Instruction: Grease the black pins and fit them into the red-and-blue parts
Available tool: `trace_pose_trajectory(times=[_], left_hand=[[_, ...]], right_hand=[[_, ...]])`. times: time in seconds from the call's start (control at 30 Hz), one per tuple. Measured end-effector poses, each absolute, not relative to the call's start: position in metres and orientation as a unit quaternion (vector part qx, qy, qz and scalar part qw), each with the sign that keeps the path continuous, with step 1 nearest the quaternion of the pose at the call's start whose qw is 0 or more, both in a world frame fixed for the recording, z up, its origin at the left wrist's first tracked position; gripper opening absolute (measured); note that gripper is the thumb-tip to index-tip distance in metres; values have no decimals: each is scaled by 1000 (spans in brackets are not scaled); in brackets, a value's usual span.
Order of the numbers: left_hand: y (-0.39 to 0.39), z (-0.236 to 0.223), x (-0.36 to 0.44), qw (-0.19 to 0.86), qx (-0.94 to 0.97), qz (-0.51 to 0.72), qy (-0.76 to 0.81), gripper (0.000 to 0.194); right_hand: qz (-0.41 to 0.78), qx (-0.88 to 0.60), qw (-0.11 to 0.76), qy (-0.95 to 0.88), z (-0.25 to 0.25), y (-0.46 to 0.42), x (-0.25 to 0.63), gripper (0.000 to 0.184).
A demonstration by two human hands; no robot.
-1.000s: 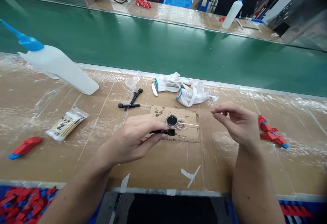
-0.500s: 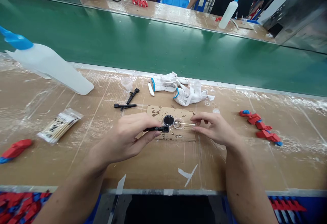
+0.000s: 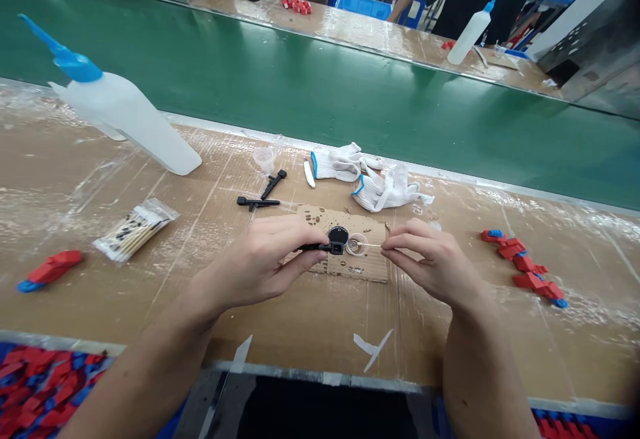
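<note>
While the head view looks down on the bench [image 3: 300, 332], the left hand [image 3: 267, 255] pinches a black part [image 3: 337, 248] between thumb and fingers, its blocky end just in front of a round black dish [image 3: 339, 233]. The right hand [image 3: 440, 259] pinches one end of a cotton swab [image 3: 371, 245]; the other end is in or over a clear cup [image 3: 357, 235] beside the dish, which exactly I cannot tell. Dish and cup are on a spotted piece of cardboard [image 3: 367, 272]. Part and swab are both already in hand but apart from each other, so work on this part seems only partly along. Two other black parts [image 3: 274, 184] [image 3: 258, 203] lie loose beyond the left hand, and red-and-blue pieces [image 3: 524, 263] lie to the right; whether any of these are finished cannot be told.
</note>
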State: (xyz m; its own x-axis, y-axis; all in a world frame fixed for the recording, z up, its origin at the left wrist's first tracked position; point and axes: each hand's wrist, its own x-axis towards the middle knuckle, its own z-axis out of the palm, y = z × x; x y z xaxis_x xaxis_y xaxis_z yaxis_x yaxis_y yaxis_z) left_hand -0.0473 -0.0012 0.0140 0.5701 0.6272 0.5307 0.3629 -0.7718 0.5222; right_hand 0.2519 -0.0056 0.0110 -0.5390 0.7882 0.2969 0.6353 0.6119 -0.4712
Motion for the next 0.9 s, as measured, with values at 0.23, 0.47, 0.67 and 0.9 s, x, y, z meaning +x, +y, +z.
trace_pose_trajectory(times=[0.23, 0.47, 0.67, 0.9], left_hand=[[-2, 15, -48, 184, 874, 341, 292, 8], [-3, 17, -46, 186, 879, 312, 309, 11], [-4, 12, -40, 194, 884, 300, 303, 14], [-5, 8, -34, 181, 894, 290, 289, 14]], right_hand=[[130, -395, 192, -889, 8, 0, 229, 14], [182, -424, 281, -842, 0, 0, 230, 5], [210, -465, 436, -742, 4, -9, 243, 15], [238, -454, 479, -713, 1, -11, 239, 16]])
